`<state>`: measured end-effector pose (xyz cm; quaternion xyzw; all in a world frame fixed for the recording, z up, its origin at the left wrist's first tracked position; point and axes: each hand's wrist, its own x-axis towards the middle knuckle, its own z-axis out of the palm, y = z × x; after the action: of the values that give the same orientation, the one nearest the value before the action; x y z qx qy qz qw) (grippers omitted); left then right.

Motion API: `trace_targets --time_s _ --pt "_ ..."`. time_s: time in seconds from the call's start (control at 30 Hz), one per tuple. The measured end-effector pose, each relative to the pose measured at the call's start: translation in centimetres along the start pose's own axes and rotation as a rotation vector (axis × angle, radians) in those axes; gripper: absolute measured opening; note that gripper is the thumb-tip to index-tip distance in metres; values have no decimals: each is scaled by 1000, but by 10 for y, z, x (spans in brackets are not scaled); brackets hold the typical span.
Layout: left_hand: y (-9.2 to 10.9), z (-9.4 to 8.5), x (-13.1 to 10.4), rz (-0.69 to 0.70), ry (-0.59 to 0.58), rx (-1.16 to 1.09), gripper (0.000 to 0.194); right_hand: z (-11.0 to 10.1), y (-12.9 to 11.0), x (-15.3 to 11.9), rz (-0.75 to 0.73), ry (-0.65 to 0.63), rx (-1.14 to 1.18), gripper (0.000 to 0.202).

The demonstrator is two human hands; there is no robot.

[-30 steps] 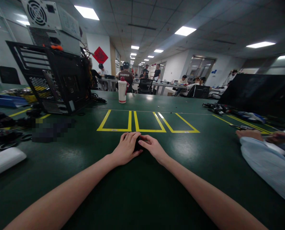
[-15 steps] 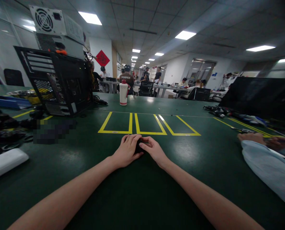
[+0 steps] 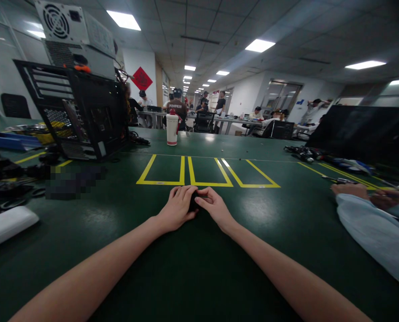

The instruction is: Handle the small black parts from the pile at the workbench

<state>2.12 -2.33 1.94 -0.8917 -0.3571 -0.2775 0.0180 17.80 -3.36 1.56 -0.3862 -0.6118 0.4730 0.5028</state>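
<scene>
A small black object (image 3: 194, 202) sits between my two hands, mostly covered by the fingers, so its kind does not show. My left hand (image 3: 179, 208) is wrapped over its left side, thumb low and fingers on top. From the other side my right hand (image 3: 213, 206) grips it with thumb and fingers. Both hands are low over the green table (image 3: 199, 268), close in front of the middle yellow tape outline (image 3: 212, 184). More tape outlines flank that one on the left and right.
On the left stand a black computer case (image 3: 98, 112) with power supplies (image 3: 75, 27) on top, dark cables and a white object (image 3: 10, 227). A white cup (image 3: 172, 129) is beyond the tape. At right, a co-worker's sleeved arm (image 3: 370, 228) rests near tools and a dark monitor (image 3: 370, 138).
Both hands keep their hold on the black object with hardly any movement. The whole view has shifted slightly.
</scene>
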Motion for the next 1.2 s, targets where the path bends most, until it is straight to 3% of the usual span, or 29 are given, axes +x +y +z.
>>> trace_targets --time_s 0.2,0.43,0.67,0.97,1.2 --pt "0 -1 0 -6 -17 -6 57 -2 -2 2 69 -47 -35 32" --pt "2 -1 1 -16 -14 3 55 -1 -2 -2 0 -126 35 29" --pt "1 -1 0 -14 -21 5 57 0 1 3 35 -26 -21 28" --pt "1 -1 -2 -4 -25 18 60 -5 -7 -4 12 -181 57 31" --pt "1 -1 -1 2 -17 22 55 -1 -1 3 5 -31 -11 23"
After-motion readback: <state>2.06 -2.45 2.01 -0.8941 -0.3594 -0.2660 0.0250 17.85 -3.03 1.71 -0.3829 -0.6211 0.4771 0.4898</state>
